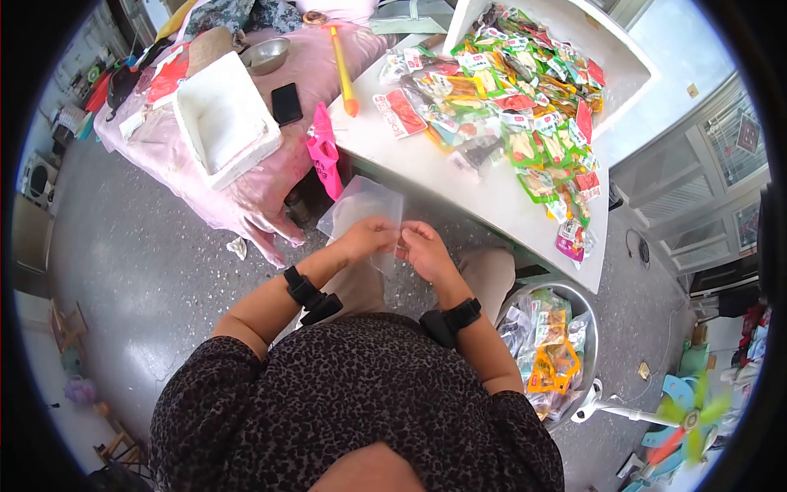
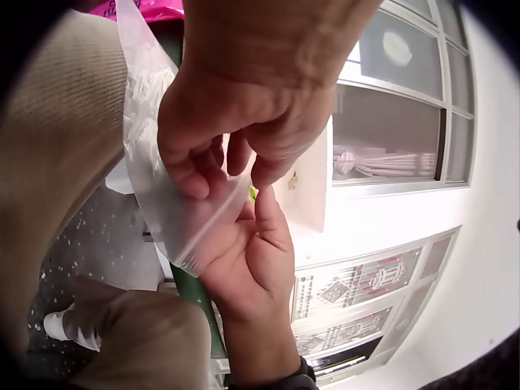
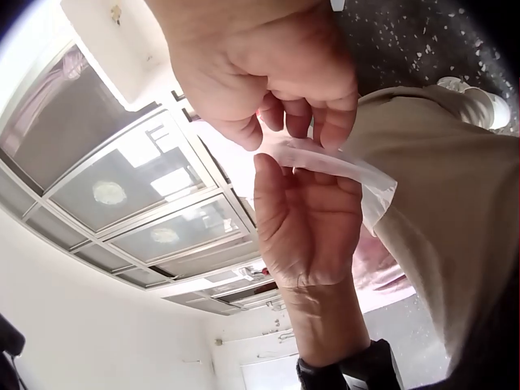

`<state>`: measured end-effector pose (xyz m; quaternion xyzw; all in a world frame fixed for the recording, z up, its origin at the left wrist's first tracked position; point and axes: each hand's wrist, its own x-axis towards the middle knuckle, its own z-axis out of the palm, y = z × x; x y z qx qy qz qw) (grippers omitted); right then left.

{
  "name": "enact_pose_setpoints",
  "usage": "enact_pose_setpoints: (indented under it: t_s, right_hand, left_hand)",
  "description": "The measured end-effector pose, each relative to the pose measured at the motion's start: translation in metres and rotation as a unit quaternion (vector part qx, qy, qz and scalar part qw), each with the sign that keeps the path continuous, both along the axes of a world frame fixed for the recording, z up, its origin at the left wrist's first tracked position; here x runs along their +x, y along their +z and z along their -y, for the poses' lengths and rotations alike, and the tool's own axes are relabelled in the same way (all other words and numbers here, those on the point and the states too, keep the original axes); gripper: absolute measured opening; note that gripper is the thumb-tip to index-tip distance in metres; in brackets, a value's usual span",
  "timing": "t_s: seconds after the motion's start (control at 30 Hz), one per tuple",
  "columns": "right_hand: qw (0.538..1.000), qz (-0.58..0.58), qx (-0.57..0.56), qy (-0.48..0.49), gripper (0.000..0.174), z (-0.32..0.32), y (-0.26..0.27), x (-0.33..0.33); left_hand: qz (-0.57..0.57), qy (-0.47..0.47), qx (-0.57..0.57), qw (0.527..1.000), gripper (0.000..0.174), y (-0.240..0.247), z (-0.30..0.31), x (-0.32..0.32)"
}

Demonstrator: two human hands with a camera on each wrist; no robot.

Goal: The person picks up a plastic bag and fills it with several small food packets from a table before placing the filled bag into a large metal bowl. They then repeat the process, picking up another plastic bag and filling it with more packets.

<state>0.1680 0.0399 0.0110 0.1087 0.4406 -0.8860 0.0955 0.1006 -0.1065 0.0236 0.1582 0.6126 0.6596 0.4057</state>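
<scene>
A clear plastic bag point(image 1: 352, 207) with a zip-like edge hangs between the two hands above the lap. The left hand point(image 1: 373, 238) pinches it, thumb and fingers bent on its edge; the bag point(image 2: 158, 175) spreads below that hand point(image 2: 244, 114) in the left wrist view. The right hand point(image 1: 428, 252) pinches the same edge, its fingertips close to the left ones. In the right wrist view, the bag point(image 3: 375, 185) runs between the right hand point(image 3: 268, 73) and the left hand point(image 3: 313, 215). Whether anything is inside the bag cannot be told.
Colourful packets point(image 1: 525, 107) cover much of the white table point(image 1: 361, 135). A metal basin point(image 1: 592, 361) of packets stands on the floor at the right, near a fan point(image 1: 689, 422). On the pink cloth point(image 1: 147, 164) lie a foam box point(image 1: 225, 123), a phone point(image 1: 286, 104) and a bowl point(image 1: 266, 56).
</scene>
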Motion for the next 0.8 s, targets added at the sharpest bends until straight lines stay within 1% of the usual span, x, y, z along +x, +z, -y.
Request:
enact_pose_setpoints:
  t_s: [0.1, 0.3, 0.4, 0.5, 0.63, 0.7, 0.8]
  right_hand:
    - [1.000, -0.006, -0.013, -0.001, 0.021, 0.001, -0.002, 0.002]
    - [0.999, -0.042, -0.010, 0.018, 0.023, 0.001, -0.001, 0.004]
    - [0.998, -0.058, 0.016, 0.014, 0.023, 0.003, 0.005, 0.006]
    - [0.997, -0.060, 0.048, 0.015, 0.022, 0.004, 0.010, 0.007]
    - [0.991, -0.068, 0.107, 0.039, 0.021, 0.000, -0.001, 0.001]
    - [0.994, -0.053, 0.090, 0.012, 0.021, 0.002, 0.000, 0.002]
    - [0.998, -0.052, 0.039, -0.023, 0.022, 0.006, 0.002, 0.004]
  left_hand:
    - [0.032, 0.012, 0.020, 0.999, 0.012, 0.003, -0.001, 0.003]
    - [0.064, 0.015, 0.014, 0.998, 0.008, -0.008, -0.004, 0.002]
    - [0.057, 0.008, 0.010, 0.998, 0.006, -0.010, -0.005, 0.002]
    - [0.051, 0.014, 0.000, 0.999, 0.007, -0.007, -0.007, 0.003]
    - [-0.021, 0.002, -0.016, 1.000, 0.012, -0.008, -0.014, 0.003]
    - [-0.050, 0.003, -0.040, 0.998, 0.014, -0.009, -0.014, 0.005]
    - [-0.039, -0.006, -0.036, 0.999, 0.014, -0.014, -0.015, 0.002]
